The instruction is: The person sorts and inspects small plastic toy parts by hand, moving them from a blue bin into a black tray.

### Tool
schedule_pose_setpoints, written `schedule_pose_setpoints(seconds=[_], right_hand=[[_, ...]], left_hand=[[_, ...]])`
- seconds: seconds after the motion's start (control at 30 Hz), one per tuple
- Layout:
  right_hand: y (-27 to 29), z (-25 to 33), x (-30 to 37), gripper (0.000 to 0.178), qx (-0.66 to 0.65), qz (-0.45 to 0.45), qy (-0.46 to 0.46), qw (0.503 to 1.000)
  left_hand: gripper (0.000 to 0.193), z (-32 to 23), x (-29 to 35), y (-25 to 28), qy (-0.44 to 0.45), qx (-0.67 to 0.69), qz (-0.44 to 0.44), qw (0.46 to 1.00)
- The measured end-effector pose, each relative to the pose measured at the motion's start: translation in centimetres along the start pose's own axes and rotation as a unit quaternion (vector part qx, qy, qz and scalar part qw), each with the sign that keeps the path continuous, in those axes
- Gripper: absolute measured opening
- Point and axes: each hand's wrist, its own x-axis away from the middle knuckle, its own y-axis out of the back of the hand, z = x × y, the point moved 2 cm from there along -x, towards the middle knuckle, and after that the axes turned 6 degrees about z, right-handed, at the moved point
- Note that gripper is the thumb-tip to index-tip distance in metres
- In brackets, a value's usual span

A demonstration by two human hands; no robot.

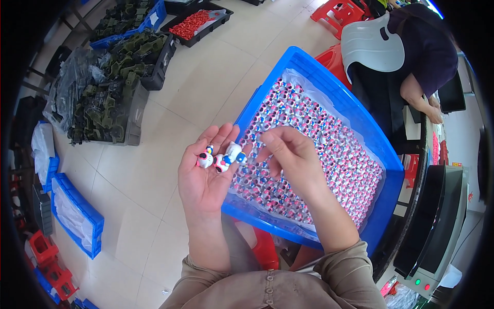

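Note:
Palm up at the near left edge of a blue crate (387,203), my left hand (207,177) cradles several small white toy figurines (222,162) with pink, black, blue and yellow patches. They lie across its palm and fingers. To their right, over the crate, hovers my right hand (296,157), apart from the left. Its thumb and forefinger are brought together in a pinch; whatever is between them cannot be made out. Below it, rows of similar pink, white and blue figurines (329,154) fill the crate, which has a pale plastic liner (329,105).
Grey bins of dark green parts (110,108) stand on the floor at left, near a black tray of red pieces (193,24). A blue lined crate (77,213) lies lower left. Another person (422,49) sits by a white chair (373,45) at right, beside a machine (437,232).

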Motion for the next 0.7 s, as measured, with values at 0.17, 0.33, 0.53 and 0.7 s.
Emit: schedule_pose_setpoints(seconds=[0.17, 0.33, 0.53, 0.7], right_hand=[[-1.4, -0.8, -0.4, 0.025, 0.073, 0.037, -0.026, 0.996], [-1.9, -1.3, -0.1, 0.026, -0.071, 0.057, 0.007, 0.996], [-0.8, -3.0, -0.3, 0.029, -0.349, 0.129, -0.087, 0.924], [0.1, -7.5, -1.7, 0.032, -0.053, 0.134, -0.008, 0.990]], left_hand=[[0.025, 1.7, -0.4, 0.3, -0.020, -0.087, 0.008, 0.996], [0.024, 0.7, -0.4, 0.9, 0.016, 0.024, 0.028, 0.999], [0.017, 0.1, -0.4, 1.1, -0.007, 0.084, -0.042, 0.996], [0.017, -3.2, -0.5, 3.1, -0.013, 0.144, 0.126, 0.982]])
